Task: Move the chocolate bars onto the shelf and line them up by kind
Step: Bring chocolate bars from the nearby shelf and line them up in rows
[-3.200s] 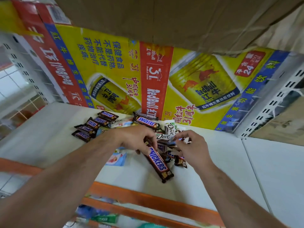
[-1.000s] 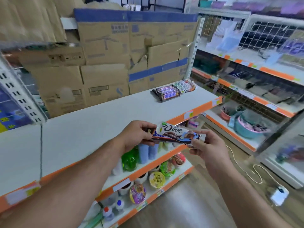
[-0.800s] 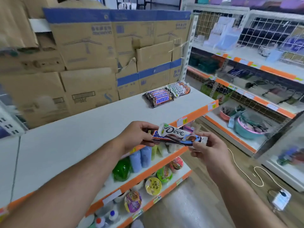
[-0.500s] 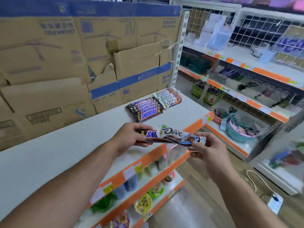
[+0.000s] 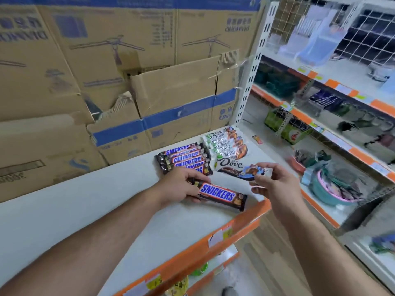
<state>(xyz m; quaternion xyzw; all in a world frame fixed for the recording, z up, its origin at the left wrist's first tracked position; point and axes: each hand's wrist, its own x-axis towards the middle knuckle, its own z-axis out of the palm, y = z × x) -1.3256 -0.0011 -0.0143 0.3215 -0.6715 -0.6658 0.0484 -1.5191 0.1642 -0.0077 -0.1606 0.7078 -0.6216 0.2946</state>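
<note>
Shop, price-tagged shelves (image 5: 233, 229), stock cartons (image 5: 175, 99)

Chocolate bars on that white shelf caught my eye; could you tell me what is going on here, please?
A person is stocking the white shelf. Their left hand grips a Snickers bar at the shelf's front, just before the Snickers row. Their right hand pinches one end of a Dove bar, held next to the Dove row. The two rows lie side by side further back, Snickers left of Dove, so both bars look about to join their own kind.
</note>
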